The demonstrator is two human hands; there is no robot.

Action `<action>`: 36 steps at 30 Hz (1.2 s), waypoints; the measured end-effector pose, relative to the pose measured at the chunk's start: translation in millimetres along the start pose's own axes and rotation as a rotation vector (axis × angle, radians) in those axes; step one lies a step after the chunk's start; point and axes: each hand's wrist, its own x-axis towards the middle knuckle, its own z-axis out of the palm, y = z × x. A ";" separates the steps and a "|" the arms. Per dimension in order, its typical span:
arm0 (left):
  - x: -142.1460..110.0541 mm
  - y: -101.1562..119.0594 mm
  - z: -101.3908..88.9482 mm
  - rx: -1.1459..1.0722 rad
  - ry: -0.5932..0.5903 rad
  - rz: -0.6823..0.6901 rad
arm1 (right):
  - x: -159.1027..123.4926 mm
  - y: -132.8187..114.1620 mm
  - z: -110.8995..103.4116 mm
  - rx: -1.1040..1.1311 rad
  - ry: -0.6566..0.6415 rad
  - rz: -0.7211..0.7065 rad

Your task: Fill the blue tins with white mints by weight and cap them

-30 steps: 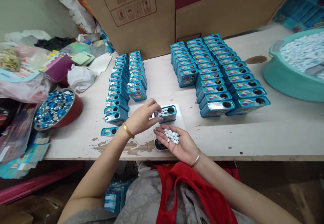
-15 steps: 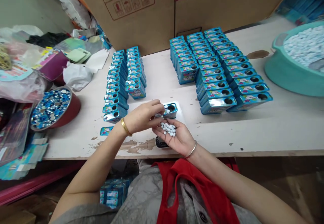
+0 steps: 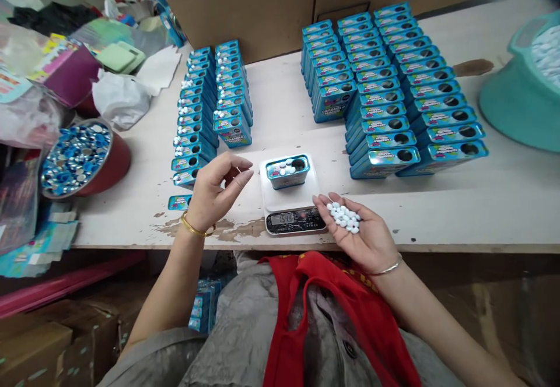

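Note:
A small blue tin [image 3: 287, 178] stands on a white digital scale [image 3: 289, 203], with several white candies on its top by the round opening. The scale's display [image 3: 282, 218] is lit, its digits hard to read. To the right of the scale, my right hand [image 3: 365, 235] is palm up and cupped, holding a heap of white candies [image 3: 345, 218]. My left hand [image 3: 221, 192] hovers left of the scale, thumb and fingertips slightly apart with nothing visible between them. Beneath its wrist, a flat blue piece [image 3: 178, 202] lies on the table.
Blue tins topped with candies [image 3: 234, 130] stand in two rows at left. More open tins [image 3: 385, 162] fill three rows at right. A teal tub [image 3: 507, 107] of white candies is far right; a red bowl [image 3: 116, 157] of shiny blue-silver pieces is far left. Cardboard boxes [image 3: 262, 14] stand behind.
My hands have parted from over the scale, the left one moving left and the right one moving right with its candies. The tin and display are now uncovered. The view has tilted down.

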 end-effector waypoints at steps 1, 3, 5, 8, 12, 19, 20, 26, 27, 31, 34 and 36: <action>-2.7 -4.4 1.4 -0.015 -0.002 -0.016 | -0.5 -3.3 -5.2 0.009 0.025 -0.026; -6.9 -10.2 4.9 -0.028 -0.010 -0.030 | -1.3 -6.5 -13.0 0.022 0.059 -0.055; -8.8 -12.3 8.0 -0.019 -0.010 -0.024 | -2.2 -5.5 -16.9 0.034 0.069 -0.057; -7.2 -10.3 11.4 0.021 0.013 0.028 | -3.6 0.3 -15.9 0.044 0.061 -0.029; -0.4 -3.1 16.5 0.108 0.012 0.150 | -4.0 8.2 -7.3 0.039 0.007 0.014; 19.5 5.9 19.9 0.312 -0.084 0.304 | -2.1 12.5 1.1 0.021 0.000 0.047; 23.0 7.1 19.0 0.362 -0.111 0.314 | -2.0 12.4 1.2 0.019 0.000 0.049; 36.0 15.3 18.9 0.569 -0.319 0.246 | -1.4 11.9 0.9 0.037 -0.003 0.049; 36.9 16.4 20.7 0.568 -0.333 0.230 | -1.1 11.9 0.7 0.040 -0.005 0.049; 40.7 21.1 31.9 0.561 -0.352 0.207 | 0.2 12.6 0.8 0.034 -0.012 0.052; 45.2 25.6 41.2 0.551 -0.360 0.225 | 0.3 13.4 2.5 0.024 -0.024 0.060; 48.4 27.9 45.7 0.537 -0.350 0.239 | 0.0 13.9 3.6 0.013 -0.027 0.073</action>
